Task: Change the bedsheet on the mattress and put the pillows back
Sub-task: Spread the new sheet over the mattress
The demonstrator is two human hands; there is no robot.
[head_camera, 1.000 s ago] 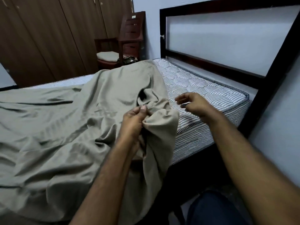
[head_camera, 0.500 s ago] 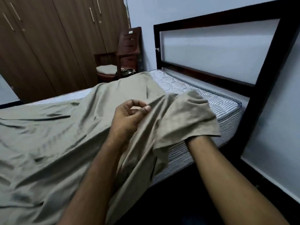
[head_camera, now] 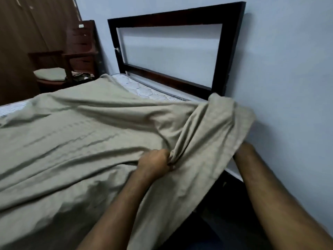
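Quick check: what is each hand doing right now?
Left hand: fingers curled, gripping a bunch of the bedsheet.
Right hand: hidden under the bedsheet's lifted corner; its state cannot be told.

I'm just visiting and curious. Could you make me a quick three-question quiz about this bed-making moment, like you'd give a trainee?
1. True or false: the left hand grips a bunch of the bedsheet.
2. Where is the right hand? A) on the chair B) hidden under the lifted sheet corner C) flat on the headboard
3. Fill in: striped mattress still shows bare along the ______ end.

Key: 1 true; 2 B, only its forearm shows; 3 headboard.
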